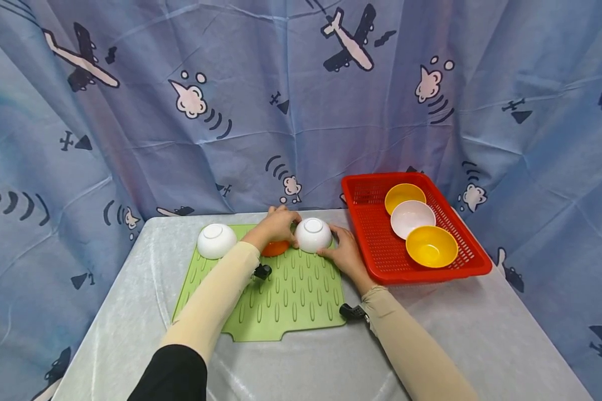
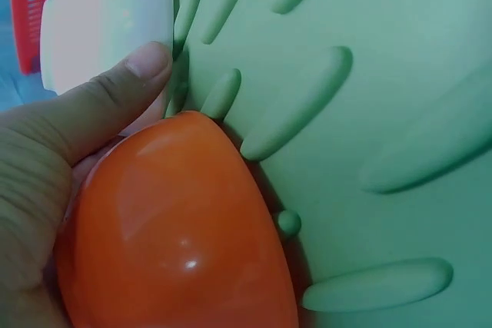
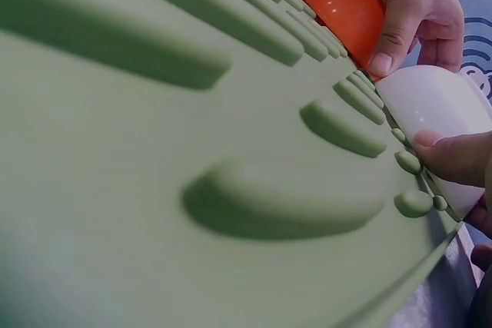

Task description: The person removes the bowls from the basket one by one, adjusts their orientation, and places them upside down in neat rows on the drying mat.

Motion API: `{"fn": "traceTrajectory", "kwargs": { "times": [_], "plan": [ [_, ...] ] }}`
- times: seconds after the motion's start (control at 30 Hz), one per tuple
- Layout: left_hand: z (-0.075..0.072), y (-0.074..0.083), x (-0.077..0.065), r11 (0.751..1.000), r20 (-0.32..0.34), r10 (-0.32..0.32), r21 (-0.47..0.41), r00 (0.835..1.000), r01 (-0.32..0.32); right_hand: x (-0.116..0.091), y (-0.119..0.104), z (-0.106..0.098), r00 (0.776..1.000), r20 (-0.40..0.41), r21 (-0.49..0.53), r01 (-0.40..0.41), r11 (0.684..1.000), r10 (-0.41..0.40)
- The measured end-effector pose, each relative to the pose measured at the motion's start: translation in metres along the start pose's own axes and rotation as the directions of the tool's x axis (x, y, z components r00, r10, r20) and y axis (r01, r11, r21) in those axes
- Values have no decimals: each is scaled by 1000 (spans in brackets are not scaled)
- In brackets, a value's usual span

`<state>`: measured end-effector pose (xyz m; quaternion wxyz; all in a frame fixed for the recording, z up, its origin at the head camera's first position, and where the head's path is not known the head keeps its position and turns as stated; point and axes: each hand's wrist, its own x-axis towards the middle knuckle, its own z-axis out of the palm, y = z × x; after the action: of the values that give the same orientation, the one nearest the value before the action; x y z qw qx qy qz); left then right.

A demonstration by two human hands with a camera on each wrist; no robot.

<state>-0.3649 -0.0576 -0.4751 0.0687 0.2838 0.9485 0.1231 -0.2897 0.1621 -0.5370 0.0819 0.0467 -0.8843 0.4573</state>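
Observation:
A white bowl [image 1: 313,236] stands upside down at the far right corner of a green ridged mat [image 1: 301,289]. My right hand [image 1: 348,253] grips its right side, thumb in front at the rim and fingers further back. From the other side my left hand [image 1: 277,227] holds the same bowl, its thumb [image 2: 131,86] lying against the white wall in the left wrist view. Just left of it, partly hidden under my left hand, sits an upturned orange bowl [image 1: 275,249]. Another upturned white bowl [image 1: 217,241] occupies the mat's far left corner.
A red slotted basket [image 1: 376,267] stands right of the mat. Inside it, right side up, are a yellow bowl [image 1: 401,194] at the back, a white bowl [image 1: 410,216] and a larger-looking yellow bowl [image 1: 431,250] in front. A blue patterned curtain [image 1: 241,111] hangs behind the table.

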Motion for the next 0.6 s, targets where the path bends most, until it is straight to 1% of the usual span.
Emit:
{"fn": "traceTrajectory", "kwargs": {
  "times": [0.17, 0.37, 0.5, 0.6],
  "plan": [
    [-2, 1, -1, 1000, 10, -3, 10, 1000, 3, 0, -2, 0, 1000, 2, 4, 1, 1000, -1],
    [-5, 1, -2, 1000, 17, 7, 9, 1000, -7, -1, -4, -1, 1000, 8, -20, 19, 1000, -19],
    [-7, 1, -5, 999, 0, 13, -34, 1000, -13, -2, -4, -1, 999, 7, -32, 40, 999, -40],
    [-7, 2, -7, 993, -46, 17, -116, 999, -22, -3, -2, -1, 999, 7, -39, 43, 998, -43]
  ]
}}
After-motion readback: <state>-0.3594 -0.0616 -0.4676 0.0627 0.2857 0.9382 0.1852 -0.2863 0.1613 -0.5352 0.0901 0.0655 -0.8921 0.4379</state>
